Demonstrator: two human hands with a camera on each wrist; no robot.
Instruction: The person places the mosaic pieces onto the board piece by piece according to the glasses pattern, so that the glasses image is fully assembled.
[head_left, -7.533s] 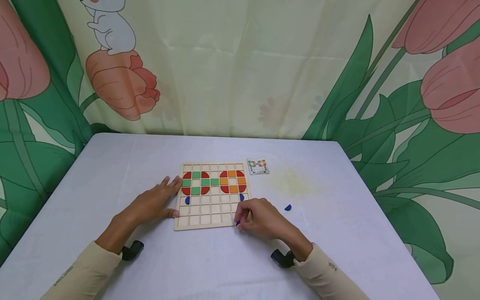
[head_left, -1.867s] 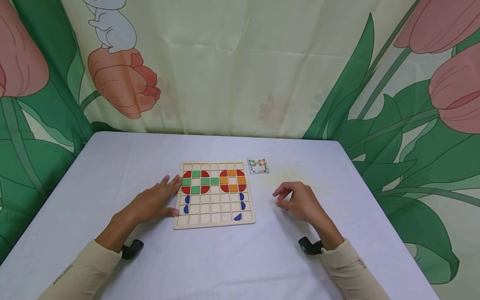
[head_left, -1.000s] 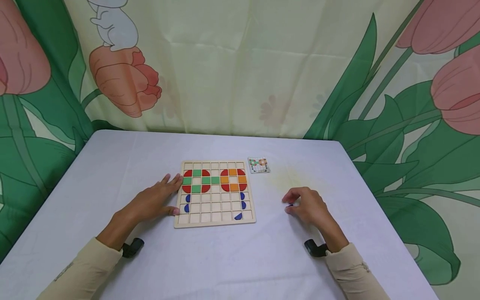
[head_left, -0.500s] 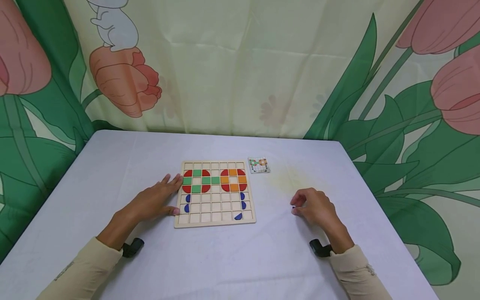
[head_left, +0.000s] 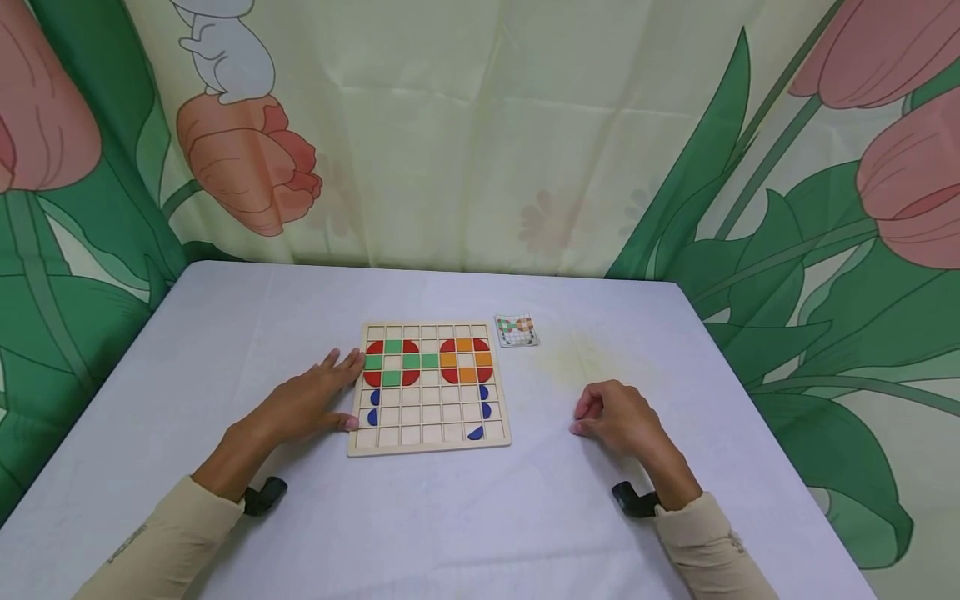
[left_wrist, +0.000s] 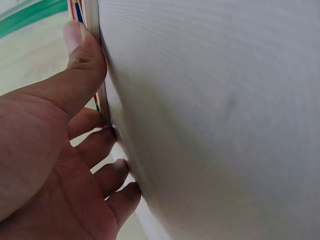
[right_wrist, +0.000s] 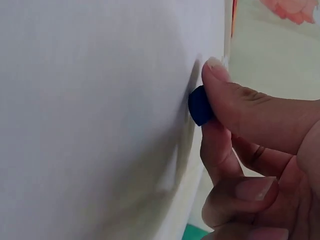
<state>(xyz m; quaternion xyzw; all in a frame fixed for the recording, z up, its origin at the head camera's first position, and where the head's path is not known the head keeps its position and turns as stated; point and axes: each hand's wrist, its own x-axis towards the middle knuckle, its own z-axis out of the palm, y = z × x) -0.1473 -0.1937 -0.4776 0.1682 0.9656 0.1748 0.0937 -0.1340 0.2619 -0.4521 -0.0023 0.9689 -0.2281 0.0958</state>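
Observation:
A light wooden grid board [head_left: 442,450] lies flat on the table with red, green and orange pieces in its upper rows. Blue half-round pieces stand lower down, two at the left, two at the right, and one tilted blue piece [head_left: 476,433] near the bottom right. My left hand [head_left: 311,404] rests along the board's left side, fingers spread, the thumb [left_wrist: 82,65] on its edge. Right of the board, just over the tablecloth, my right hand [head_left: 618,417] pinches a blue half-round piece [right_wrist: 200,106] between thumb and forefinger; the head view hides that piece.
A small pattern card [head_left: 517,331] lies by the board's upper right corner, showing a coloured grid. White cloth covers the table [head_left: 435,533]. Behind it hangs a printed curtain [head_left: 480,142] with tulips and a rabbit. Black wrist cameras [head_left: 266,497] sit below both hands.
Over these seconds, more blue pieces have appeared in the board's lower rows. My right hand has gone from the board to the right, picked up the loose blue piece, and lately shifted slightly left.

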